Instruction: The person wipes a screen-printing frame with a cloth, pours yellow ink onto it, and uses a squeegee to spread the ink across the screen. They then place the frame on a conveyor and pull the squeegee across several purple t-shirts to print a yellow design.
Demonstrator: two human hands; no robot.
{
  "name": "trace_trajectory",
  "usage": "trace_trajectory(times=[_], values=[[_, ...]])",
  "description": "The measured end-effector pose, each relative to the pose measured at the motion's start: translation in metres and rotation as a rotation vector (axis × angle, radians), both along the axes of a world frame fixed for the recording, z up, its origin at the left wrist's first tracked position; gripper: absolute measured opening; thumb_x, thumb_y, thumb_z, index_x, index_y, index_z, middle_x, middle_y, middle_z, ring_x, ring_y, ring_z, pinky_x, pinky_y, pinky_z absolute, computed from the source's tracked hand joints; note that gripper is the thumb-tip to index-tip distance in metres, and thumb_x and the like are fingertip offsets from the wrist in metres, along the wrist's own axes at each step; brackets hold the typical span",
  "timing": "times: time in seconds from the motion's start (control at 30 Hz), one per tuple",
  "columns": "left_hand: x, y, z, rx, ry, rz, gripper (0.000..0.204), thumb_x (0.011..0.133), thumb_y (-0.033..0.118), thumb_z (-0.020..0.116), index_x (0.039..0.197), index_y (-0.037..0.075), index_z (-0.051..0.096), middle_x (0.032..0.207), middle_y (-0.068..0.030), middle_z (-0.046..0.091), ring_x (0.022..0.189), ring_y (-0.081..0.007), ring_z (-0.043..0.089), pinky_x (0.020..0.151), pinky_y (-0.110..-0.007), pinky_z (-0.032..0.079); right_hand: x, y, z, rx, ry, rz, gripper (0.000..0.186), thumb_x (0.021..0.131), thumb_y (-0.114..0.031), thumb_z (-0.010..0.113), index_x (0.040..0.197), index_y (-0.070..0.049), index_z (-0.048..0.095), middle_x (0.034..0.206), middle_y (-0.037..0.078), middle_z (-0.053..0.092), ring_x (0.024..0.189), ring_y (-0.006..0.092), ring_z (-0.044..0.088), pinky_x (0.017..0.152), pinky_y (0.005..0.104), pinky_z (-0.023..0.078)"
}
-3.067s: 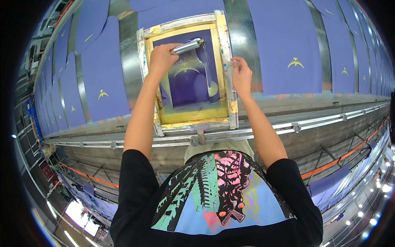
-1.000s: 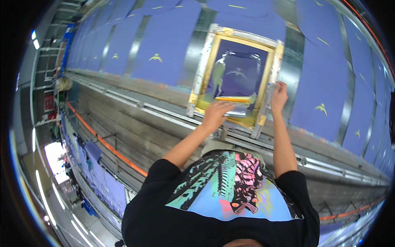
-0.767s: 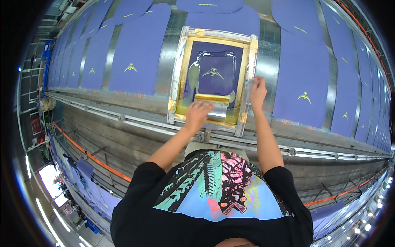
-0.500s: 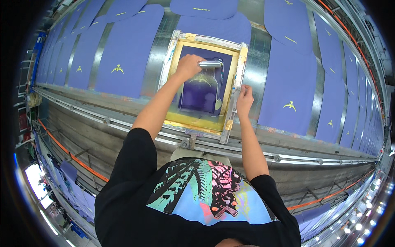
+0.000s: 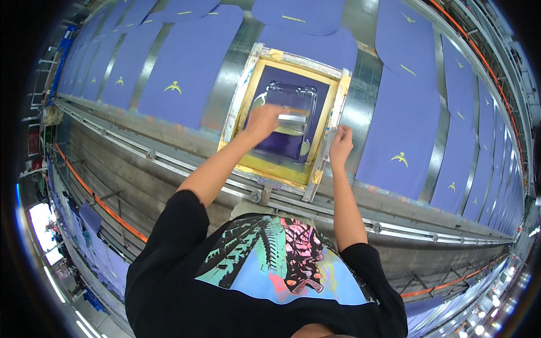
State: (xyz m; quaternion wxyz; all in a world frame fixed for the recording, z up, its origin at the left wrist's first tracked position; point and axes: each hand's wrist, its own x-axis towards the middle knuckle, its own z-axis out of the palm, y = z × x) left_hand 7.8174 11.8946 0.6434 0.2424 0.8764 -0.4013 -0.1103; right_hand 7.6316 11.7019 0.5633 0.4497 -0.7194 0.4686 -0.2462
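Observation:
A screen-printing frame (image 5: 344,93) with taped, stained edges lies over a blue-purple fabric piece (image 5: 324,42) on the long table. Inside it, my left hand (image 5: 265,122) is closed around a squeegee (image 5: 292,118) with a metallic handle, held crosswise over the middle of the mesh. Wet ink (image 5: 305,147) shows in smears around the dark rectangle of the mesh. My right hand (image 5: 341,147) has its fingers curled at the frame's right edge, pinching the rim. My left fingers are partly blurred.
Blue-purple fabric pieces with small yellow prints, such as one fabric piece (image 5: 191,62) to the left and another fabric piece (image 5: 403,118) to the right, line the metal table (image 5: 360,73). A metal rail (image 5: 197,172) with clamps runs along the near edge.
My left hand has drawn the squeegee toward me, from the far part of the mesh to its middle. My right hand stays at the frame's edge. The whole view has shifted slightly.

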Motion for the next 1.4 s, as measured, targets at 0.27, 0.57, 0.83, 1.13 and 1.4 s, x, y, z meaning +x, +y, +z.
trace_trajectory(times=[0.27, 0.57, 0.83, 1.13, 1.4], values=[[0.040, -0.052, -0.011, 0.197, -0.170, 0.003, 0.037, 0.085, 0.006, 0.066, 0.112, 0.026, 0.081, 0.101, -0.0102, 0.077, 0.098, -0.0329, 0.072, 0.085, -0.047, 0.057, -0.003, 0.002, -0.001, -0.027, -0.027, 0.020, 0.020, 0.104, -0.022, 0.059, 0.108, -0.004, 0.065, 0.070, 0.018, 0.063, 0.062, 0.0303, 0.061, 0.064, 0.0454, 0.047], [-0.077, 0.065, -0.042, -0.047, -0.197, -0.220, 0.047, 0.074, -0.004, 0.068, 0.117, 0.014, 0.076, 0.121, -0.0054, 0.074, 0.114, -0.0290, 0.067, 0.097, -0.044, 0.054, -0.008, -0.016, -0.036, -0.021, -0.037, 0.049, 0.020, 0.103, -0.023, 0.061, 0.108, -0.005, 0.067, 0.070, 0.015, 0.063, 0.063, 0.0246, 0.058, 0.064, 0.0432, 0.046], [-0.063, 0.134, -0.011, -0.108, -0.116, -0.175, 0.059, 0.074, -0.003, 0.068, 0.130, 0.013, 0.069, 0.136, -0.0051, 0.068, 0.125, -0.0274, 0.062, 0.106, -0.042, 0.049, 0.058, 0.040, 0.030, -0.169, -0.140, 0.034, 0.019, 0.104, -0.022, 0.060, 0.108, -0.005, 0.067, 0.075, 0.011, 0.065, 0.068, 0.0208, 0.058, 0.068, 0.0395, 0.047], [0.132, 0.343, 0.009, 0.017, -0.118, -0.167, 0.057, 0.070, -0.003, 0.071, 0.126, 0.013, 0.072, 0.130, -0.0045, 0.071, 0.120, -0.0272, 0.065, 0.100, -0.042, 0.053, 0.245, 0.262, 0.009, -0.065, -0.212, 0.049, 0.021, 0.105, -0.022, 0.058, 0.113, -0.004, 0.065, 0.087, 0.016, 0.069, 0.077, 0.0304, 0.064, 0.074, 0.0439, 0.050], [0.174, 0.417, 0.014, 0.120, 0.003, -0.016, 0.058, 0.074, 0.004, 0.073, 0.131, 0.017, 0.070, 0.136, -0.0001, 0.069, 0.126, -0.0245, 0.062, 0.104, -0.043, 0.048, 0.297, 0.322, 0.010, -0.130, -0.110, 0.067, 0.023, 0.106, -0.024, 0.057, 0.114, -0.005, 0.066, 0.091, 0.018, 0.068, 0.080, 0.0336, 0.065, 0.073, 0.0430, 0.050]])
